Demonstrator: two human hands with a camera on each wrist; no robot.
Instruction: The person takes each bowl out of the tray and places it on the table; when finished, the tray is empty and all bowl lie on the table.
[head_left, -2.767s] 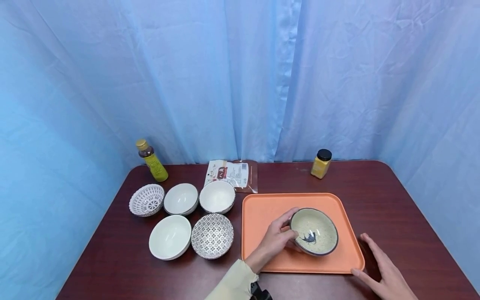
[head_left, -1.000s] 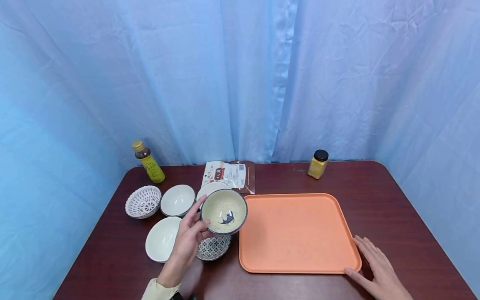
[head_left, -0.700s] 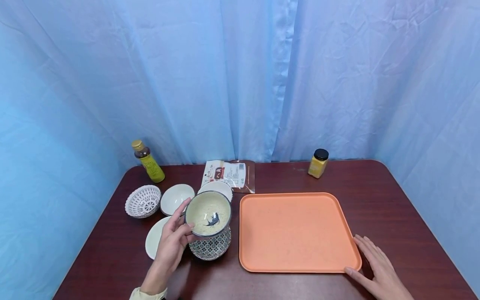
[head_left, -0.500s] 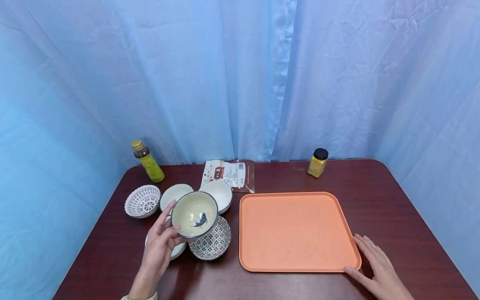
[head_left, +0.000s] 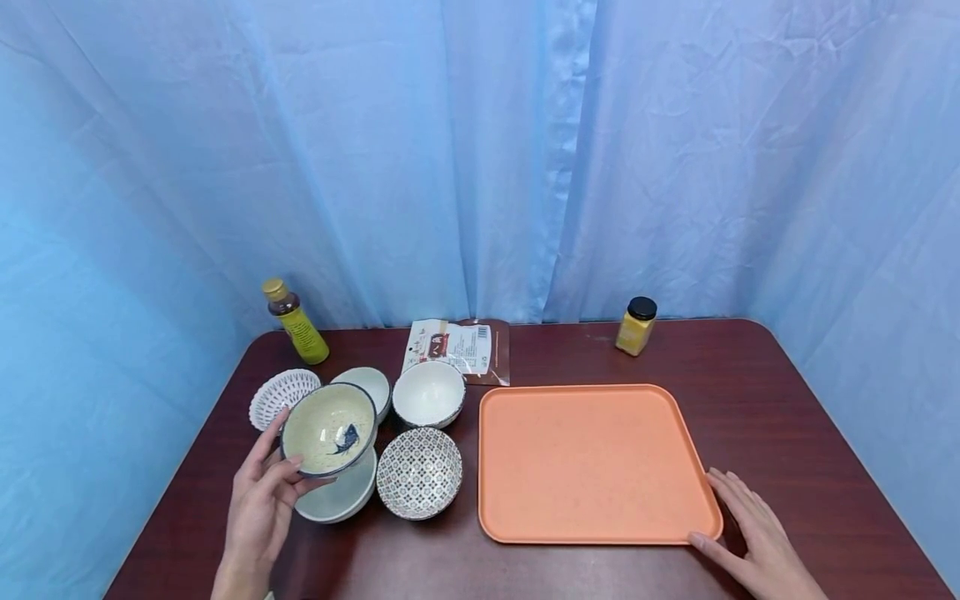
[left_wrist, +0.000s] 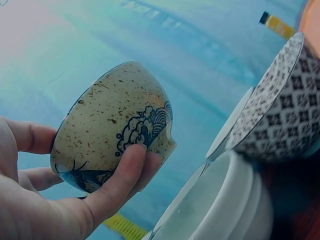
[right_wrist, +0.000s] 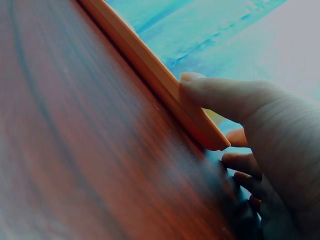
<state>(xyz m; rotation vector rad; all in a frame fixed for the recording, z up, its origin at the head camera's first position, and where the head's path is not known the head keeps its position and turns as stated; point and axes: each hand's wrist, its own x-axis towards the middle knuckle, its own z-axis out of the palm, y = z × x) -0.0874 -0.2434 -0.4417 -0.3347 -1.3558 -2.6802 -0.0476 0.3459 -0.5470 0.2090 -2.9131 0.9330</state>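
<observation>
In the head view my left hand point(head_left: 258, 500) grips a speckled cream bowl point(head_left: 330, 429) with a dark rim and a blue fish inside. The bowl is held up, overlapping the white bowl point(head_left: 337, 492) at front left. Seen from the left wrist, the thumb presses its patterned outer wall and the fingers go round the rim side. My right hand point(head_left: 757, 533) rests at the near right corner of an orange tray point(head_left: 600, 467), its fingers relaxed. In the right wrist view the thumb touches the tray's edge point(right_wrist: 165, 82).
Beside the held bowl stand a patterned bowl point(head_left: 420, 473), two white bowls point(head_left: 429, 393) and a lattice-patterned bowl point(head_left: 281, 396). Along the back are a green-labelled bottle point(head_left: 300, 325), a spice packet point(head_left: 461, 346) and a yellow jar with a black lid point(head_left: 636, 327).
My left hand has lifted the speckled bowl off the tray and carried it leftward, past the patterned bowl to the white ones. My right hand has come to touch the tray's corner.
</observation>
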